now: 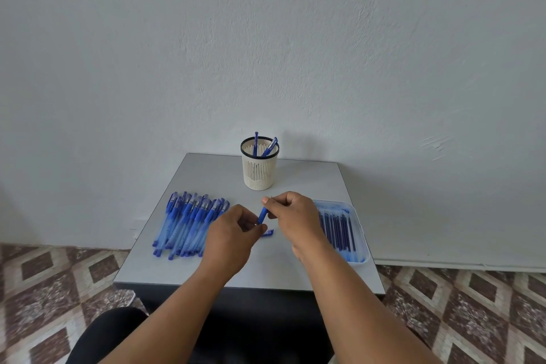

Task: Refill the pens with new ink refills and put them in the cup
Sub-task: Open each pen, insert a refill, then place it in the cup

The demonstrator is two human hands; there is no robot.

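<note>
Pen held between both hands above the desk [206,269]

The right hand [291,216] pinches the light, slick pen [262,215] near its upper end; the left hand [233,233] grips its lower end, a loose blue piece [268,233] just beside it; cup [260,170] beyond them

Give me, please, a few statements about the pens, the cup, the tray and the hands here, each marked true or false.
1. The cup holds pens. True: at least two blue pens stand in it.
2. The pile of pens lies to the right of the cup. False: it lies on the left part of the table.
3. The tray of refills sits at the table's right edge. True.
4. The right hand rests flat on the table. False: it pinches the blue pen piece above the table.
5. The left hand reaches into the cup. False: it is close to the right hand, near a small blue piece.
</note>
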